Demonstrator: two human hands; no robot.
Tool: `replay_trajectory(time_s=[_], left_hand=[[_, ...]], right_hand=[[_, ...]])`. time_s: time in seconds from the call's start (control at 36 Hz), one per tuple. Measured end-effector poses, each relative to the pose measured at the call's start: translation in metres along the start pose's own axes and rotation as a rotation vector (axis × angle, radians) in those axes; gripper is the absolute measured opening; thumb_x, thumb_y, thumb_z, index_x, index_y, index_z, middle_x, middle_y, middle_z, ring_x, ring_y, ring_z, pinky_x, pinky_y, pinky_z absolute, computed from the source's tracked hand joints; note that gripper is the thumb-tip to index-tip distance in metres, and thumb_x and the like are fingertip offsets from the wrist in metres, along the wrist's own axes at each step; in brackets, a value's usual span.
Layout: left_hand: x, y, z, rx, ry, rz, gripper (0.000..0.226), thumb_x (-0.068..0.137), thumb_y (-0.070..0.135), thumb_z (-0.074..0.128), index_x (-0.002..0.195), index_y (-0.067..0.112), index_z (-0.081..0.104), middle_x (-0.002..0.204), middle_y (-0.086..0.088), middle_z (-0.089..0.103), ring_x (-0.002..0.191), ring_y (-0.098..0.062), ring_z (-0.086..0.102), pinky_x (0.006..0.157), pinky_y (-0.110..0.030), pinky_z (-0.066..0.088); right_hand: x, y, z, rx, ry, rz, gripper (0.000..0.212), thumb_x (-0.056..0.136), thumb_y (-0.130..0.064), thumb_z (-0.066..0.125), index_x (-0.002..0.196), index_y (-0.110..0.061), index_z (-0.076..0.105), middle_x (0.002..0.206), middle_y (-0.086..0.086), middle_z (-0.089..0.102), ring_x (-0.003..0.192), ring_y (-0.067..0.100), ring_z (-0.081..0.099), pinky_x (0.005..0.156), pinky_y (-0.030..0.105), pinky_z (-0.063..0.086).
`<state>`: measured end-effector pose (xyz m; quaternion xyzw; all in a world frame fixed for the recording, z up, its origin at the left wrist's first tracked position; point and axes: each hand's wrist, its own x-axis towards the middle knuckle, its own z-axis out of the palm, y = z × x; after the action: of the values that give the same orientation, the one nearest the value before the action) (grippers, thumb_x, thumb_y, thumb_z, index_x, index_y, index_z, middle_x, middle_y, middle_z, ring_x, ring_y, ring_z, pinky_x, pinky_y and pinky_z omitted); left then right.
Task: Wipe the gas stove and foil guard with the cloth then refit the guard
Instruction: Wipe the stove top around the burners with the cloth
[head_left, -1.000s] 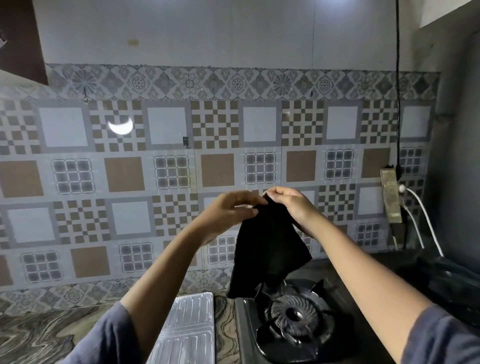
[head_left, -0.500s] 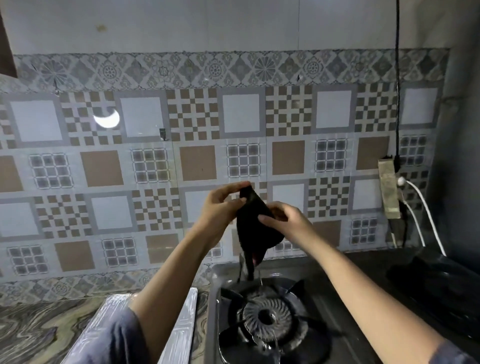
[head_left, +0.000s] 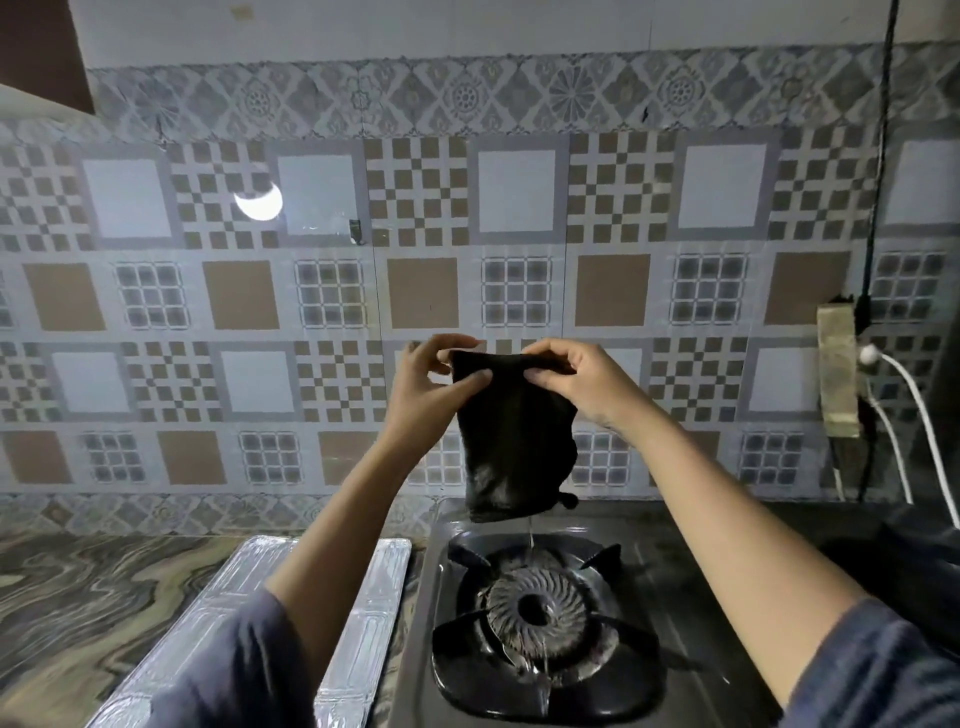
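Head view: both hands' fingers (head_left: 470, 382) pinch the black cloth (head_left: 511, 441) above the stove (head_left: 675, 582); arm hides part of the foil guard (head_left: 374, 613).

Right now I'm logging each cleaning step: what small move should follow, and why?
Probably lower the black cloth onto the gas stove and start wiping. Both hands pinch its top edge above the burner; the foil guard lies flat, leftward.
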<state>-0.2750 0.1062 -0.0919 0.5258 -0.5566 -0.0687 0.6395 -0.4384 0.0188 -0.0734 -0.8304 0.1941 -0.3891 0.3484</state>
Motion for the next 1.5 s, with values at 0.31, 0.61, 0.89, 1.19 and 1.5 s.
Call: replay_trajectory(time_s=[0.31,0.61,0.89,1.19,1.5], left_hand=[[0.019,-0.032,-0.027,-0.139,-0.398,-0.151,0.023,0.085,0.004,0.062,0.107,0.01,0.065,0.106,-0.011,0.066,0.095,-0.017,0.067,0.079,-0.024,0.057],[0.057,-0.088,-0.014,-0.005,-0.18,-0.084,0.02,0.08,0.003,0.068,0.097,0.014,0.071,0.092,-0.005,0.071,0.09,-0.018,0.068,0.083,-0.025,0.056],[0.026,-0.144,-0.012,-0.026,-0.278,-0.235,0.021,0.081,0.004,0.067,0.101,0.006,0.069,0.09,-0.009,0.07,0.08,-0.015,0.065,0.072,-0.02,0.056],[-0.017,-0.211,0.008,-0.181,-0.121,-0.509,0.013,0.082,-0.004,0.063,0.082,0.008,0.067,0.071,-0.001,0.067,0.06,0.001,0.061,0.06,-0.012,0.05],[-0.046,-0.244,0.031,-0.137,-0.027,-0.65,0.032,0.095,0.019,0.048,0.125,0.009,0.053,0.127,-0.008,0.057,0.117,-0.019,0.053,0.102,-0.032,0.042]], right_hand=[[0.021,0.016,0.01,-0.007,-0.063,-0.011,0.022,0.085,-0.007,0.063,0.093,-0.027,0.068,0.093,-0.011,0.069,0.09,-0.003,0.063,0.085,0.013,0.047],[0.063,0.06,0.026,-0.211,0.083,0.091,0.024,0.08,-0.008,0.069,0.101,-0.019,0.072,0.098,-0.005,0.069,0.095,0.005,0.06,0.089,0.016,0.044],[0.052,0.113,0.051,-0.209,-0.14,0.238,0.021,0.083,-0.013,0.068,0.103,-0.02,0.071,0.094,-0.007,0.068,0.093,0.008,0.06,0.085,0.02,0.043],[0.051,0.169,0.094,-0.324,-0.23,0.382,0.013,0.083,-0.021,0.067,0.096,-0.022,0.069,0.097,-0.002,0.068,0.098,0.015,0.059,0.088,0.031,0.047],[0.039,0.167,0.129,-0.726,-0.255,0.293,0.036,0.097,-0.03,0.042,0.131,-0.021,0.05,0.136,-0.002,0.051,0.124,0.02,0.046,0.103,0.036,0.035]])
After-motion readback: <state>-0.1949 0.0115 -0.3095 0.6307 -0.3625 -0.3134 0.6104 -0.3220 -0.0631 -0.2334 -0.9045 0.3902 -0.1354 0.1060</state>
